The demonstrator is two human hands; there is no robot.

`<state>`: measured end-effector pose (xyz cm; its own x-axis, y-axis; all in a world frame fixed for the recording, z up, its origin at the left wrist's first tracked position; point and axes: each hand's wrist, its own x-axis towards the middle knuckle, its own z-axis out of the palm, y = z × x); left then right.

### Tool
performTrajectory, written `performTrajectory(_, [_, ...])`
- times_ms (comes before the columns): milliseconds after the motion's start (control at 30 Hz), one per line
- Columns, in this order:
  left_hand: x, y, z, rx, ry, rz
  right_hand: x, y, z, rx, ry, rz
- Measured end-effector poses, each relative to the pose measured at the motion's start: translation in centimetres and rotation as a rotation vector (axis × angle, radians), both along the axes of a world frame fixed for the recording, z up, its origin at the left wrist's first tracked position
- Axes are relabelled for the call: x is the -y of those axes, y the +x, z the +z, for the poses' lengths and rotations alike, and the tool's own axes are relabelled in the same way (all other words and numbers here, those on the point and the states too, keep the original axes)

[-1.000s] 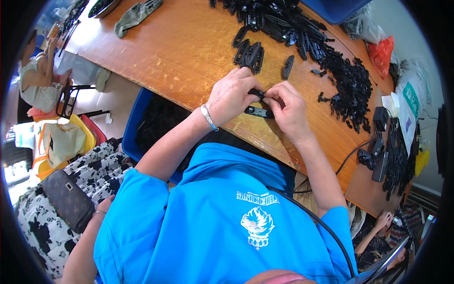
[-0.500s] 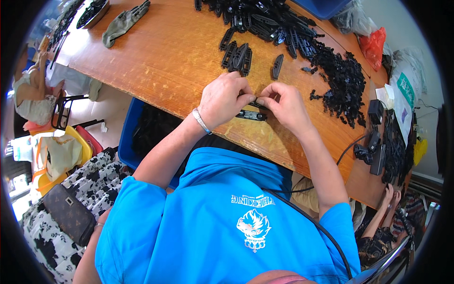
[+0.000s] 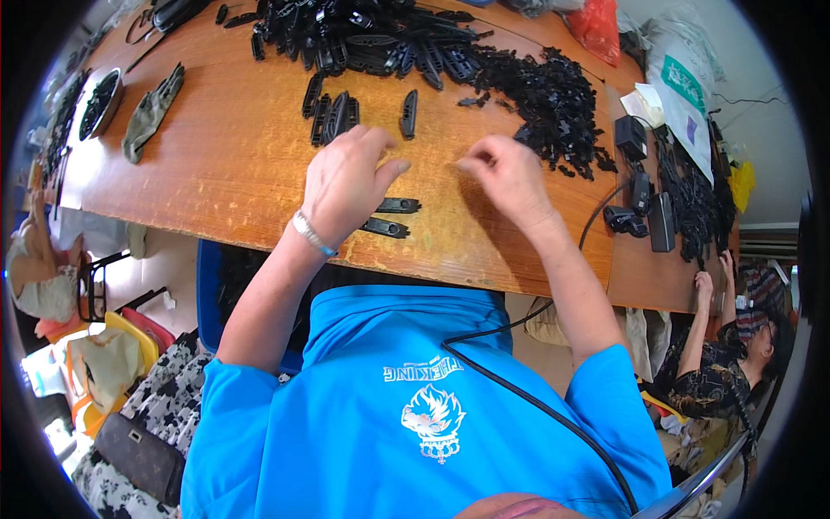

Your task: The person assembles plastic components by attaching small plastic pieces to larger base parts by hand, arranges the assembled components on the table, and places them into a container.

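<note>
My left hand (image 3: 347, 180) hovers over the wooden table with thumb and fingers apart and nothing seen in it. Beside its wrist lie two long black plastic parts (image 3: 399, 206), one nearer the table's edge, partly covered by the hand. My right hand (image 3: 510, 180) is to the right, with thumb and index finger drawn together; anything between them is too small to make out. Beyond the left fingers sits a small group of oval black plastic housings (image 3: 333, 119). A single black housing (image 3: 408, 115) stands apart, between the two hands and farther off.
A large heap of black parts (image 3: 354, 43) covers the far table, running into a pile of small black clips (image 3: 549, 108). A grey glove (image 3: 152, 114) and a bowl (image 3: 102, 104) are at left. Black adapters (image 3: 661, 221) and a cable (image 3: 596, 212) lie right. Other people sit at both sides.
My hands, together over a black part before, have drawn apart. The left fingers have opened; two parts now lie by that hand. The view has shifted, moving the table's contents leftward.
</note>
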<state>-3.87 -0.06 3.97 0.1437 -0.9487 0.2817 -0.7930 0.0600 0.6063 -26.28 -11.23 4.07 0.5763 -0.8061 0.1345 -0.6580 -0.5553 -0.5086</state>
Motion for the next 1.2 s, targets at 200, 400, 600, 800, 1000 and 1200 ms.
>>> performTrajectory(200, [6.3, -1.5, -0.2, 0.241, 0.121, 0.135, 3.3, -1.6, -0.2, -0.183, -0.252, -0.146])
performTrajectory(400, [6.8, -2.2, -1.7, 0.186, 0.026, 0.122, 2.5, 0.0, -1.5, -0.203, -0.280, 0.049])
performTrajectory(600, [5.7, -1.7, -2.1, 0.143, 0.010, -0.010, 1.5, 0.4, -1.4, -0.049, -0.209, 0.119])
performTrajectory(800, [3.4, -0.8, -2.3, 0.100, 0.012, 0.029, 0.5, 2.0, -2.1, 0.269, -0.089, 0.135])
performTrajectory(1000, [2.7, -0.9, -3.1, 0.037, -0.008, 0.034, -0.5, 4.2, -2.7, 0.362, -0.097, 0.158])
performTrajectory(1200, [2.1, -0.8, -2.9, 0.012, 0.006, 0.024, -0.3, 4.3, -3.2, 0.356, -0.081, 0.153])
